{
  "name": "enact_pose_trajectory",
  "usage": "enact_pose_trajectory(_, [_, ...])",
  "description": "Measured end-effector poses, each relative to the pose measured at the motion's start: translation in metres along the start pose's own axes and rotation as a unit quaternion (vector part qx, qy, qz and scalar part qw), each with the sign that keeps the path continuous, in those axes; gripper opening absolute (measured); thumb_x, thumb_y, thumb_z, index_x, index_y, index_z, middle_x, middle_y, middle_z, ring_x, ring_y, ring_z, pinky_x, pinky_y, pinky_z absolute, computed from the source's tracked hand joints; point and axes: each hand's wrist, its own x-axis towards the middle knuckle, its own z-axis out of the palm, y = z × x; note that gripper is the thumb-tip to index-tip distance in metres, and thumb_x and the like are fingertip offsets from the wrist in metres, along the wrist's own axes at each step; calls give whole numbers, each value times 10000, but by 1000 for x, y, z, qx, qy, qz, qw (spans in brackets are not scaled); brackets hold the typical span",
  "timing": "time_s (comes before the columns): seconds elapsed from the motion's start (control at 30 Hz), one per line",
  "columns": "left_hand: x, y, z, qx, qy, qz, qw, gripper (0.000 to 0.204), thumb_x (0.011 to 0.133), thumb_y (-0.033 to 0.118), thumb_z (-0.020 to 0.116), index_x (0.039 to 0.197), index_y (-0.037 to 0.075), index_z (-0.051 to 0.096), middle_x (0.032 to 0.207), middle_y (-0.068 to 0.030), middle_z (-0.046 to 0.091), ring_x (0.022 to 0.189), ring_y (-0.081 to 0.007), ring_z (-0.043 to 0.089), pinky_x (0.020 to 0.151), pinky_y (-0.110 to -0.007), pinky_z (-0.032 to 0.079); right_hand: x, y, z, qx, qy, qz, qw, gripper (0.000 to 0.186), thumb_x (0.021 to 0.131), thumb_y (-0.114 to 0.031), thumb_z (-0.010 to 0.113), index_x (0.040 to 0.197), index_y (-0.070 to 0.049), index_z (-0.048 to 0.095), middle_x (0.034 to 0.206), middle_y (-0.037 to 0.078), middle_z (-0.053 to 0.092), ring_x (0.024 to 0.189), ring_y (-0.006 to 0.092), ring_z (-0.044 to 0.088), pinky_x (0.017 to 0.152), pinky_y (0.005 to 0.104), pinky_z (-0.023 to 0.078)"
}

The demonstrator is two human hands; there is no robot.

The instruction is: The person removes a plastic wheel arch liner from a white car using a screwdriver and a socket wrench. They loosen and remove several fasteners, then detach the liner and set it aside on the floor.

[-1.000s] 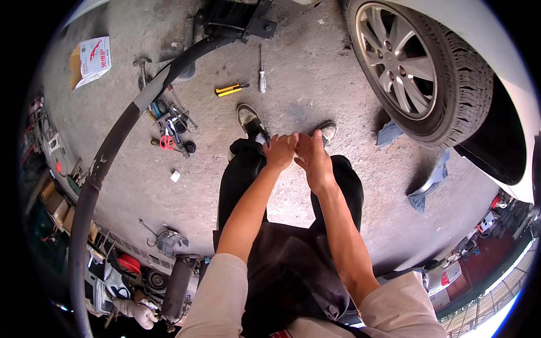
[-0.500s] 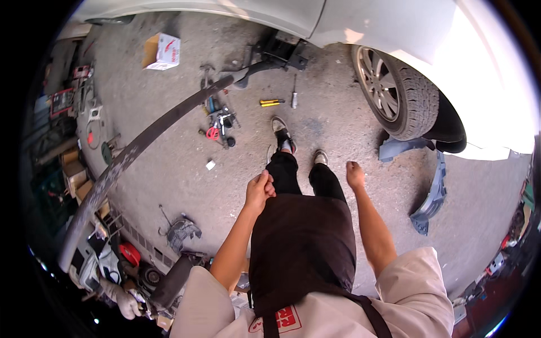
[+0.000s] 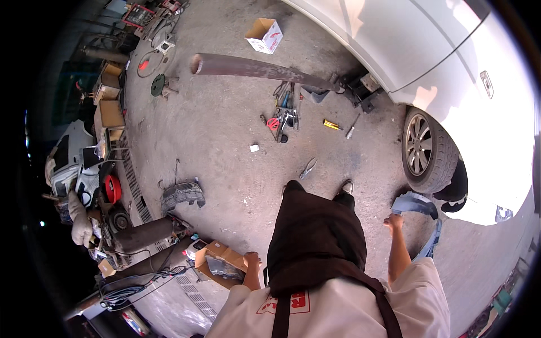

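Observation:
My left hand (image 3: 252, 261) hangs low at my side, fingers curled with no object visible in them, in front of an open cardboard box (image 3: 216, 251) holding dark panels. My right hand (image 3: 393, 222) hangs at my other side, loosely closed and seemingly empty. Behind it on the concrete lies a curved grey-blue plastic liner (image 3: 418, 201). Ahead of my feet are pliers (image 3: 309, 168), a screwdriver (image 3: 353, 127), a yellow-handled knife (image 3: 332, 124) and a pile of hand tools (image 3: 284, 115). My dark apron covers most of my legs.
A white car (image 3: 439, 50) with a wheel (image 3: 422, 147) takes up the right. A long pipe (image 3: 253, 70) runs from a black jack-like stand (image 3: 363, 90). An open carton (image 3: 265, 35) lies beyond, a black plastic part (image 3: 183, 194) leftward. Clutter (image 3: 118, 219) lines the left.
My hands, together a second ago, have parted and dropped to my sides. The view has swung, shifting the car, pipe and tools; the pliers now show in front of my feet.

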Motion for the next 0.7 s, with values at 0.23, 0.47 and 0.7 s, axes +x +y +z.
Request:
enact_pose_trajectory(0.23, [36, 37, 20, 116, 91, 136, 980, 235, 707, 100, 519, 870, 30, 671, 819, -174, 673, 813, -318, 660, 716, -411, 523, -99, -137, 170, -112, -157, -166, 967, 264, 838, -126, 475, 959, 90, 565, 734, 195, 634, 590, 247, 631, 530, 332, 542])
enact_pose_trajectory(0.47, [124, 46, -76, -190, -54, -103, 975, 58, 755, 78, 550, 796, 72, 591, 580, -52, 513, 482, -174, 477, 453, -318, 369, -111, -110, 297, -315, -30, -324, 892, 234, 819, -134, 463, 837, 55, 598, 668, 150, 636, 546, 215, 623, 519, 325, 512])
enact_pose_trajectory(0.7, [229, 166, -184, -159, -5, -95, 983, 95, 792, 41, 505, 843, 92, 566, 576, -52, 480, 439, -148, 447, 364, -295, 334, -228, -144, 390, -322, -113, -132, 931, 227, 770, -146, 493, 757, 22, 646, 626, 139, 648, 551, 215, 645, 561, 348, 525])
